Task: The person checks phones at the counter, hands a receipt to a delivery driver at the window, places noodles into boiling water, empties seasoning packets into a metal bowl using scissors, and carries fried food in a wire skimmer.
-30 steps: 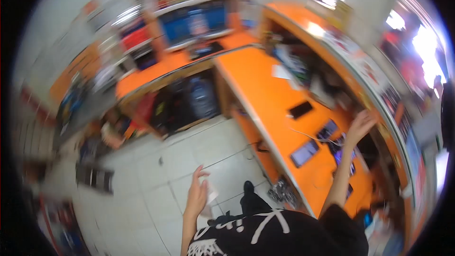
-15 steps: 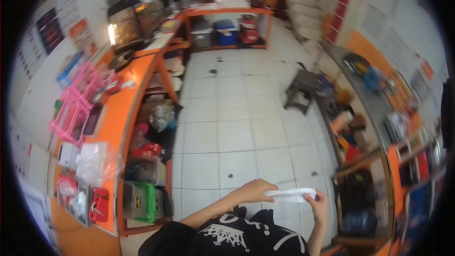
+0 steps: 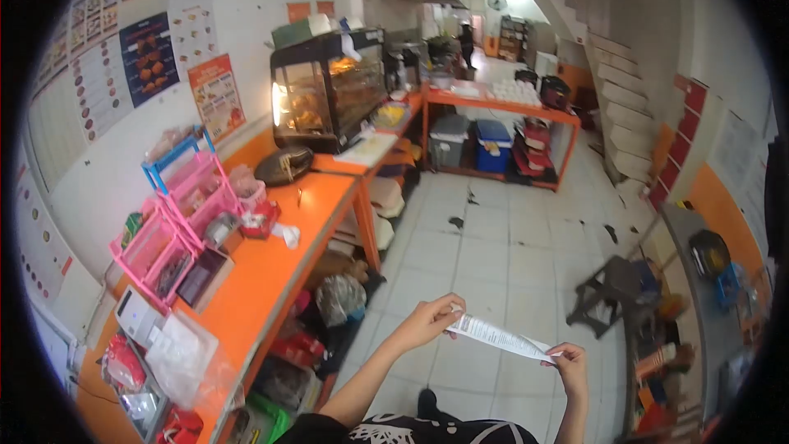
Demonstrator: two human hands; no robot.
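I pinch a paper receipt (image 3: 500, 337) taut between my left hand (image 3: 429, 322) and right hand (image 3: 569, 364), stretched flat for reading; the orange counter (image 3: 275, 267) runs left of them.

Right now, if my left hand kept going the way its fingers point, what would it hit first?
The left hand points right along the paper slip, so probably the right hand holding the other end; depth is unclear.
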